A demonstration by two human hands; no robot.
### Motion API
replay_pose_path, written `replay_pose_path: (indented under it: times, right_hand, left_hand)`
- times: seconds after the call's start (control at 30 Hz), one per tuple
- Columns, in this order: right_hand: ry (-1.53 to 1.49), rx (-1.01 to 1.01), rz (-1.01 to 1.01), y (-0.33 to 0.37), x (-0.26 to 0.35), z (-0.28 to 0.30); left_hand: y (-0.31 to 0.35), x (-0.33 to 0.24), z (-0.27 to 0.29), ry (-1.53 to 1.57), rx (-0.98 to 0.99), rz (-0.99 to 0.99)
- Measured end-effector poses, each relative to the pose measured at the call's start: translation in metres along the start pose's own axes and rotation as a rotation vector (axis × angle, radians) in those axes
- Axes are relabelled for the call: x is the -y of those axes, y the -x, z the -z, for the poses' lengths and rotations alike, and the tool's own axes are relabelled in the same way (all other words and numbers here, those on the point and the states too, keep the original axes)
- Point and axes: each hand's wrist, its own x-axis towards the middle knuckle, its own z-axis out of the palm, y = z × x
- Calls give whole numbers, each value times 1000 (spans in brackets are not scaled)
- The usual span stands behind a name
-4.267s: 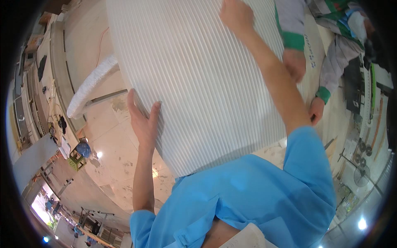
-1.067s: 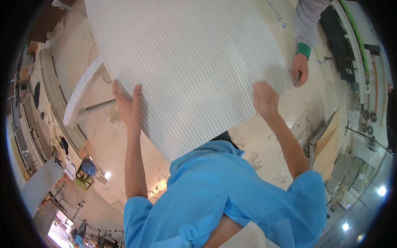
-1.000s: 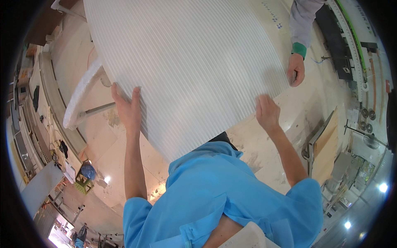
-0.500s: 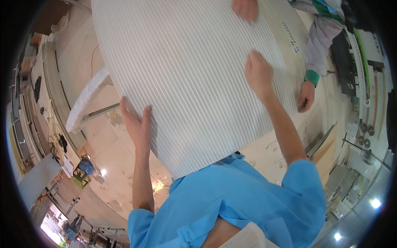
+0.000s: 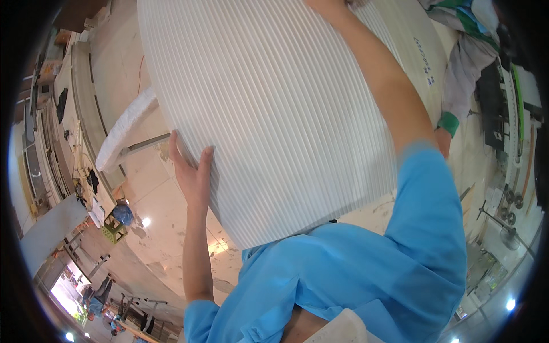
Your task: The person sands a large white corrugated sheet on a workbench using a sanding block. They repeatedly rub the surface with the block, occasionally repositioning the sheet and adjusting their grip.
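- 1 large ribbed sheet (image 5: 274, 114) fills the upper middle of the frame, its long axis running from the top edge, where the far end is cut off, down toward the bottom centre.
- Its ridges lean from upper left to lower right; its near edge slants up to the right, above the blue shirt (image 5: 343, 257).
- It looks whitish and dull, with narrow, even ridges and greyer shading toward the lower right.
- The left hand (image 5: 191, 174), left of centre, rests on the sheet's left edge, thumb and fingers spread apart.
- The right hand (image 5: 327, 4) is cut off at the top edge; I cannot tell whether it is clenched or loose. Its forearm (image 5: 392, 91) crosses above the sheet.
- At upper right, a co-worker's hand (image 5: 443, 142) below a green cuff (image 5: 448, 123) is partly hidden.
- Blue marks (image 5: 430, 73) line a pale surface (image 5: 410, 34) there.
- At left are a wrapped tube (image 5: 123, 131) and, lower, a blue bundle (image 5: 122, 214) by a green crate (image 5: 113, 230).
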Motion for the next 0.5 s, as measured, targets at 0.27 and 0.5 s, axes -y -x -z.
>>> replay_pose_path:
  times: [0.27,0.5]
  right_hand:
    - [95,322,-287,367,37,196]
    - [-68,138,-438,468,68,262]
  left_hand:
    - [3,4,-4,-14,2,-55]
    - [-4,8,-7,-26,-2,-64]
